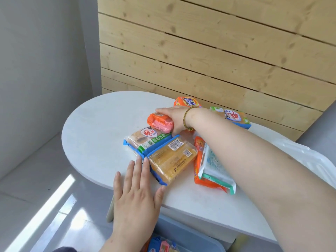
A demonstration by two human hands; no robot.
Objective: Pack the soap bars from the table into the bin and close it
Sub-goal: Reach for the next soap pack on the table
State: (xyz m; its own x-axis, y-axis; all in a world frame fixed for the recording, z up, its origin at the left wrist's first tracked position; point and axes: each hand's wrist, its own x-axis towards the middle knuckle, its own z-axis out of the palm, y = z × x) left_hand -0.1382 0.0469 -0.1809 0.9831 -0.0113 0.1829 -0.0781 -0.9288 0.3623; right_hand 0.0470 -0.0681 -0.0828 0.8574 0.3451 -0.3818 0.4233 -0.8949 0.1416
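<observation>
1. The right hand (pixel 177 120) reaches across the white rounded worktop (pixel 100 133). Its fingers (pixel 163 111) are curled over a pink soap bar in an orange wrapper (pixel 160 123). That bar sits tilted on top of the pile, so it is probably the next one to go.
2. The left hand (pixel 137 190) lies flat near the front edge, with fingers (pixel 140 166) straight and slightly spread. The tips touch a translucent yellow soap bar with blue wrapper ends (pixel 172 162), likely to steady the pile while the other hand pulls a bar free.
3. Left to pack:
   - a brown soap bar with a green-and-blue label (pixel 145 140), touching the yellow one
   - an orange Tide pack (pixel 188 101) at the back
   - a second brown bar with a blue edge (pixel 234 117) at the far right
   - a white-and-teal pack (pixel 212 166) lying on a flat orange pack (pixel 197 160), beneath the right forearm
4. The blue-grey plastic bin (pixel 190 239) stands open just below the front edge, with wrapped bars already inside. That placement keeps each carry short.
5. A white ribbed plastic piece (pixel 309 157) at the right may be the lid, though I cannot tell. The closing step is not yet done.
</observation>
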